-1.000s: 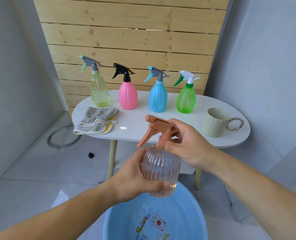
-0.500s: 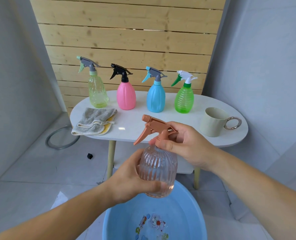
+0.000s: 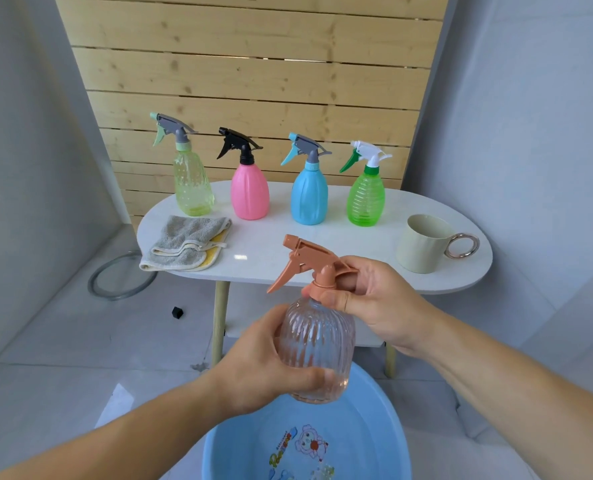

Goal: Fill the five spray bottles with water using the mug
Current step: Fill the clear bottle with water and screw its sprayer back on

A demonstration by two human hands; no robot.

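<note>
A clear ribbed spray bottle point(image 3: 317, 344) with a salmon trigger head point(image 3: 305, 259) is held above a blue basin point(image 3: 385, 441). My left hand point(image 3: 257, 368) grips the bottle's body. My right hand point(image 3: 374, 299) pinches the salmon collar at its neck. On the white table point(image 3: 263, 244) stand a yellow-green bottle point(image 3: 192, 187), a pink bottle point(image 3: 250, 192), a blue bottle point(image 3: 308, 197) and a green bottle point(image 3: 366, 199), all capped. A cream mug point(image 3: 421, 244) with a metal ring handle sits at the table's right end.
A folded grey and yellow cloth point(image 3: 187, 244) lies on the table's left end. The basin shows a cartoon print on its bottom. A hose ring point(image 3: 121, 277) and a small black cap point(image 3: 177, 312) lie on the tiled floor. A wooden slat wall stands behind the table.
The bottle has stayed in both hands above the basin. My right fingers have shifted on the salmon collar, and the view has drifted slightly.
</note>
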